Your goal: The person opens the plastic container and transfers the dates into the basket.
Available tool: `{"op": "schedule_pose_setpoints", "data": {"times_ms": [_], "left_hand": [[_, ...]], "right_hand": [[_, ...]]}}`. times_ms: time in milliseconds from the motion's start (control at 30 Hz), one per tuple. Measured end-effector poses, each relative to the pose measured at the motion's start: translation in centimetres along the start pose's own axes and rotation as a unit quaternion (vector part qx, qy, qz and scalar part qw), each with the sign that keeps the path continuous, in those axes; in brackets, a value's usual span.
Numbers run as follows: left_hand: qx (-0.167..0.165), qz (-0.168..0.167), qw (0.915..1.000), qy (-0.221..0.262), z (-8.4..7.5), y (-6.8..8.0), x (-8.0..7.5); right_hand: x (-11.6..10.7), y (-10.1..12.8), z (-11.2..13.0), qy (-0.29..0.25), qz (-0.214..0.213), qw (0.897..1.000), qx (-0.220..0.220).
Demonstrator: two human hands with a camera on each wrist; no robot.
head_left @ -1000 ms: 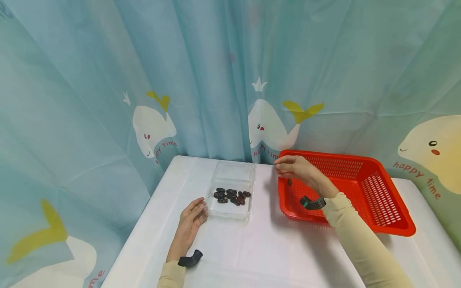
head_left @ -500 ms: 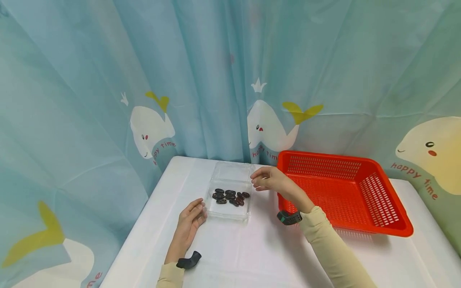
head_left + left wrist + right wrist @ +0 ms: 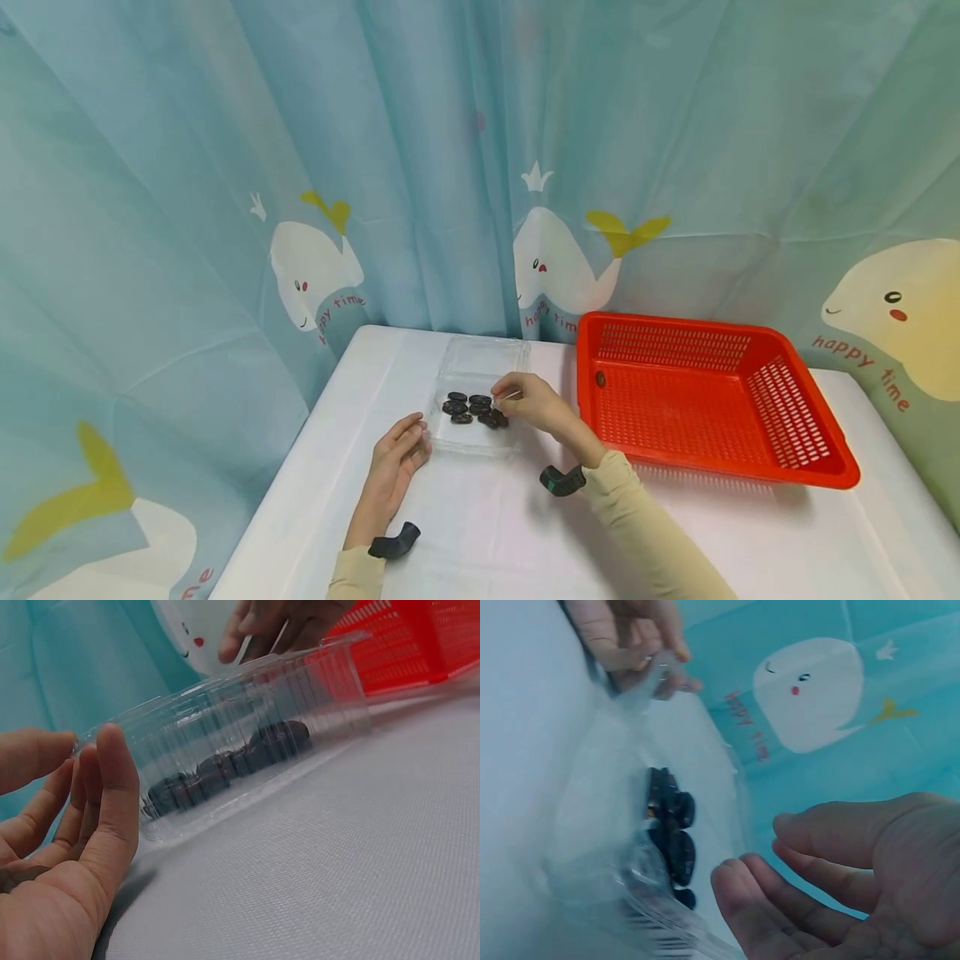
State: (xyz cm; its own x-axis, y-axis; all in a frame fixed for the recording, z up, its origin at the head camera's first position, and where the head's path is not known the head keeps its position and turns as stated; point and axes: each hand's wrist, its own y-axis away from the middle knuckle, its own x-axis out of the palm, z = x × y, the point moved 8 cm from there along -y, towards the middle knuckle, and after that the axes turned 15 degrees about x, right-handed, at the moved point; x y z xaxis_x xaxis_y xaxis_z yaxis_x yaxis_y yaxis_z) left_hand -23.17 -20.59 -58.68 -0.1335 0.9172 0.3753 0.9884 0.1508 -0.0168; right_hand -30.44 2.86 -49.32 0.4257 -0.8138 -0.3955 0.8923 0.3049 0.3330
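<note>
A clear plastic box with its lid folded back stands on the table, holding several dark, glossy oval fruits that look like dates. At the box's left side, my left hand holds the rim between thumb and fingers; in the left wrist view the thumb tip meets the edge. My right hand is over the right side of the box, hiding some of the dates. Its thumb and fingers stand apart in the right wrist view, with nothing between them. One more date lies in the red basket.
The red slotted basket stands on the right of the white-covered table, close beside the box. A blue-green curtain with whale prints hangs behind the table's back edge.
My right hand has moved left from over the basket's left rim to above the dates in the box. The date in the basket shows again. My left hand has stayed at the box.
</note>
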Motion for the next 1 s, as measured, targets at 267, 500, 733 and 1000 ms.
{"op": "schedule_pose_setpoints", "data": {"times_ms": [267,500,733,1000], "left_hand": [[-0.003,0.000,1.0000,-0.005,0.1,-0.1,-0.1],[-0.002,-0.003,1.0000,-0.001,0.1,-0.1,-0.2],[-0.002,-0.005,1.0000,-0.003,0.1,0.0,-0.2],[-0.004,-0.003,1.0000,0.000,0.1,-0.1,-0.1]], "right_hand": [[0.9,-0.6,-0.1,0.032,-0.035,0.999,-0.008],[1.9,-0.8,0.1,0.087,-0.048,0.995,0.001],[3.3,-1.1,0.7,0.157,-0.053,0.986,-0.010],[4.0,-1.2,0.7,0.171,-0.063,0.983,-0.016]]}}
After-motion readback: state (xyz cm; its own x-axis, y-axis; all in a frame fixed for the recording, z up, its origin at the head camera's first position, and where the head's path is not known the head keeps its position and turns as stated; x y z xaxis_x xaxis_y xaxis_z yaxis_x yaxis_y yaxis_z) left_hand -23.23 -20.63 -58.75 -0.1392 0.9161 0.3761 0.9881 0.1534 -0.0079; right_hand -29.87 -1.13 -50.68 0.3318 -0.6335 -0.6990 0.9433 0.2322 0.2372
